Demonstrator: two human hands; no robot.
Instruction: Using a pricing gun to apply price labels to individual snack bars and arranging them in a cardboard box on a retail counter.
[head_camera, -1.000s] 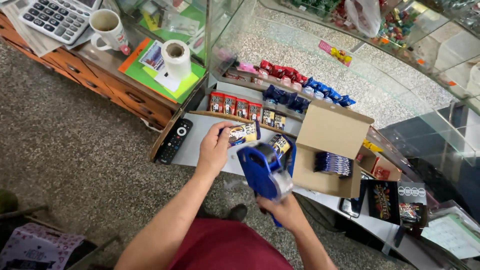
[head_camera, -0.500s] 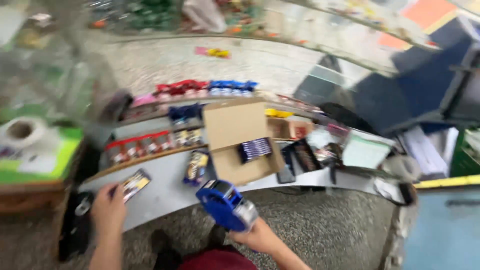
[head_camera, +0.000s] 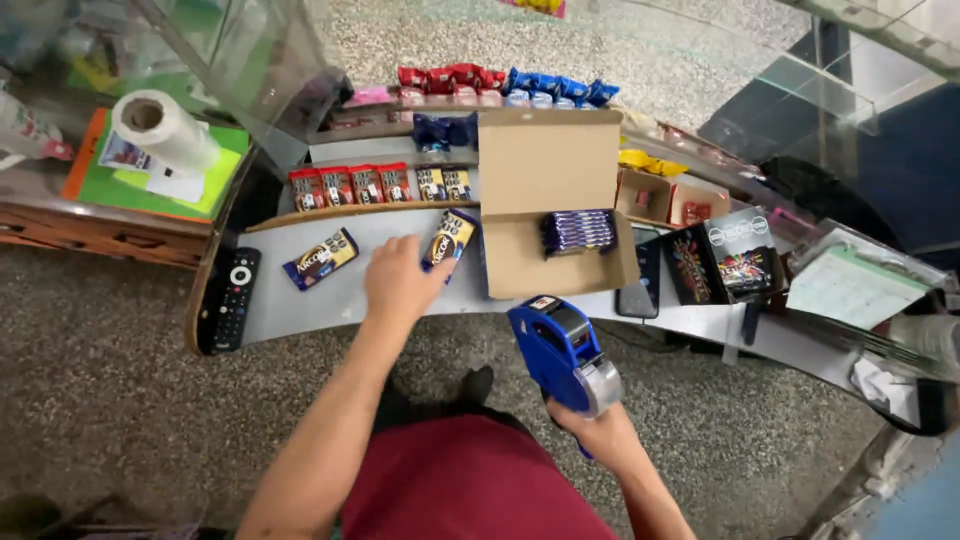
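- Blue plastic price gun sits in the right hand, fingers wrapped tight round its grip below the desk's near edge, its nose tilted up toward the cardboard box.
- The left hand lies flat and spread on the grey desk, fingertips resting on the lower end of a dark snack packet (not closed round it, only pressing on it).
- That packet lies on the desk just beside the left front corner of the open cardboard box, tilted a little.
- A second packet of the same kind lies apart to the left of the hand, slanted, between the hand and a black remote control at the desk's left end.
- Inside the box, a short row of purple bars rests against the right side.
- Behind the hand, a low wooden shelf holds a row of small red packs, with a few dark ones next to them.
- Farther back, red and blue wrapped sweets line the rear ledge.
- On the left, a roll of white film lies on a green sheet (on a separate wooden counter).
- To the right of the box stand dark printed cartons and a phone lying flat.
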